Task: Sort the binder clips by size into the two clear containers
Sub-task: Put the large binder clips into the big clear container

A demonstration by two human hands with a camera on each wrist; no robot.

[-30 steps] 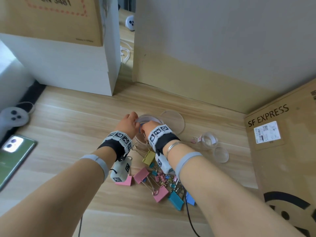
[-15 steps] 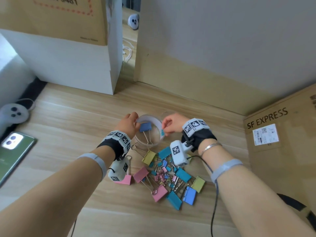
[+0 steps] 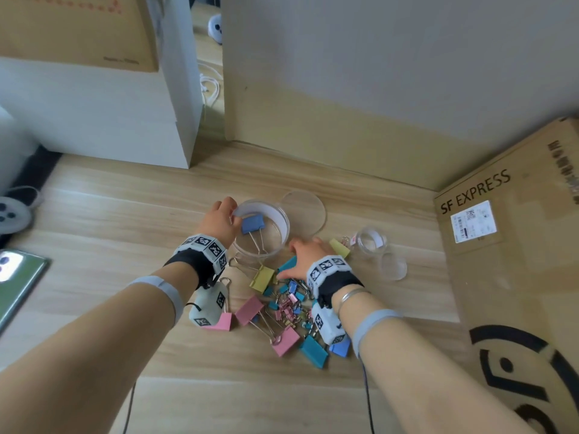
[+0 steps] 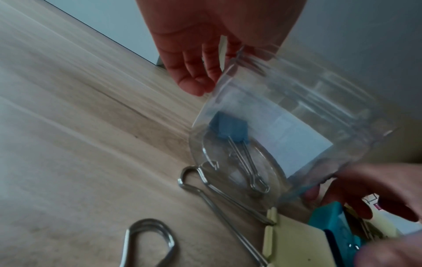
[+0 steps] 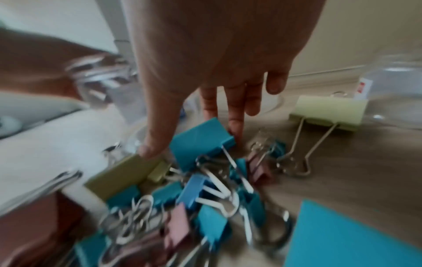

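Observation:
My left hand [image 3: 233,214] grips the left rim of the large clear container [image 3: 275,211], which stands on the wooden floor. One large blue binder clip [image 3: 253,223] lies inside it, also seen through the wall as the blue clip [image 4: 230,130]. My right hand [image 3: 289,258] reaches down at the near right of the container. Its straight fingers and thumb straddle a large teal clip [image 5: 200,142] at the top of the pile of mixed clips [image 3: 288,305]. The small clear container [image 3: 371,241] stands to the right, empty as far as I can see.
The large lid [image 3: 302,214] lies behind the large container, and the small lid [image 3: 391,267] lies by the small one. A yellow clip [image 3: 340,248] lies between them. A cardboard box [image 3: 501,261] stands right, a white box [image 3: 94,114] back left, a phone [image 3: 15,283] far left.
My right hand left the container's rim and dropped toward me onto the clip pile, over the teal clip. The left hand stayed on the rim. The blue clip now shows inside.

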